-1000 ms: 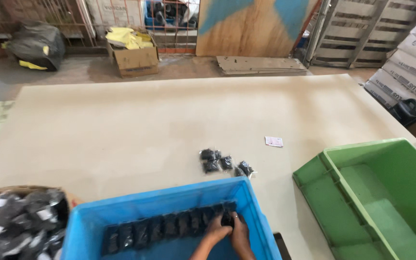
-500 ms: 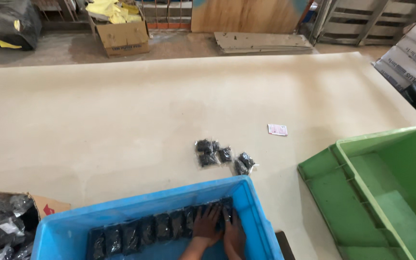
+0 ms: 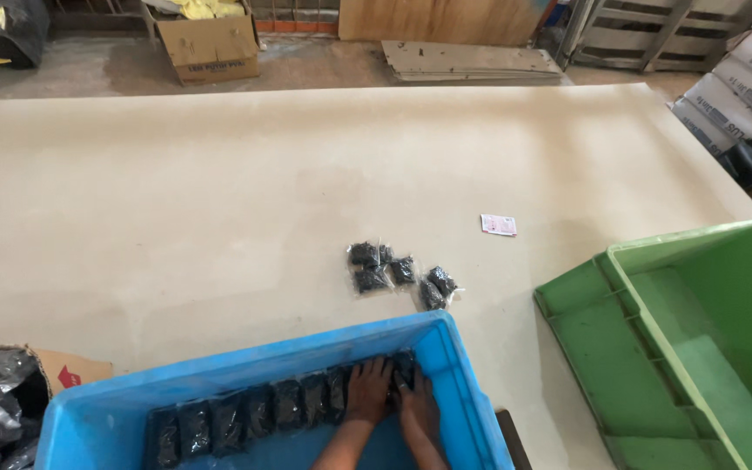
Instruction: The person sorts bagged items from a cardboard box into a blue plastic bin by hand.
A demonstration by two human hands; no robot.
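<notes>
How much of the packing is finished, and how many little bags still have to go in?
Done: a row of small black packets lines the blue plastic crate. In hand: left hand and right hand press on the row's right end. Left: a few loose packets lie on the beige table.

Both hands (image 3: 393, 400) bare, no gloves, rings; forearms uncovered, no sleeves visible

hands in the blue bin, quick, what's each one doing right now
Left hand: open, palm down, pressing on the row of small black packets in the blue bin.
Right hand: open, flat on the packets at the row's end.
</notes>
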